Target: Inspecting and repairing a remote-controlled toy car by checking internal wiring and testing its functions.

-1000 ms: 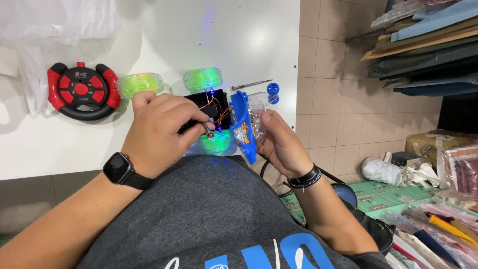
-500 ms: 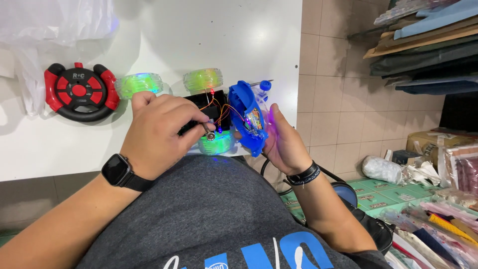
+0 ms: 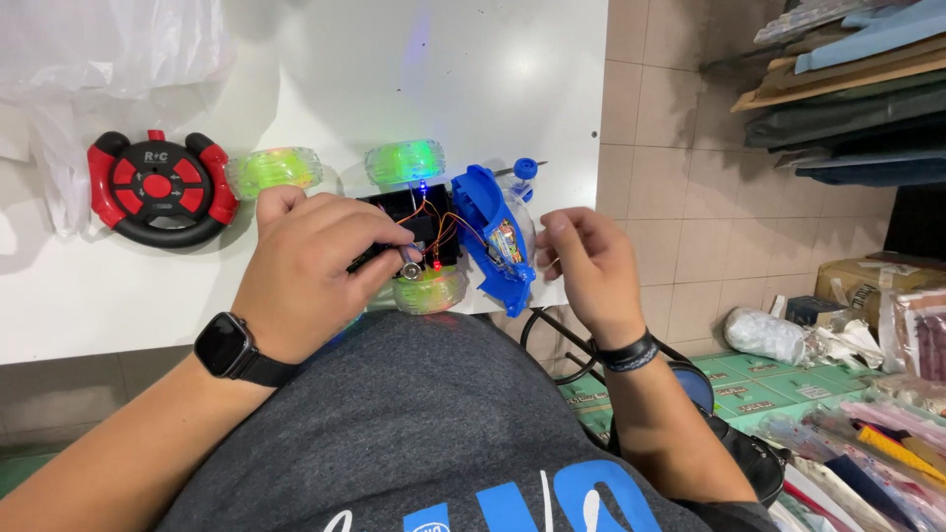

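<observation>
1. Toy car point(image 3: 424, 232) with its insides showing sits on the white table point(image 3: 325, 89), near the front edge and right in front of the person.
2. The left hand point(image 3: 315, 266) lies on top of the car's black middle. Its fingers are curled shut on a small dark tool point(image 3: 379, 258), and the tip of the tool is down by the thin orange and red wires point(image 3: 443, 225).
3. The right hand point(image 3: 589, 266) is just beside the blue shell point(image 3: 493, 236), which stands up on its edge at the right end of the car. The fingers are bent, and I cannot tell if they hold the shell or only touch it.
4. The car's see-through wheels point(image 3: 404, 161) glow green, and one small blue light and one small red light are on.
5. A red and black remote shaped like a steering wheel point(image 3: 158, 187) lies on the table to the left, apart from the hands.
6. A black watch point(image 3: 225, 345) is on the left wrist, and a dark band point(image 3: 626, 353) is on the right wrist.
</observation>
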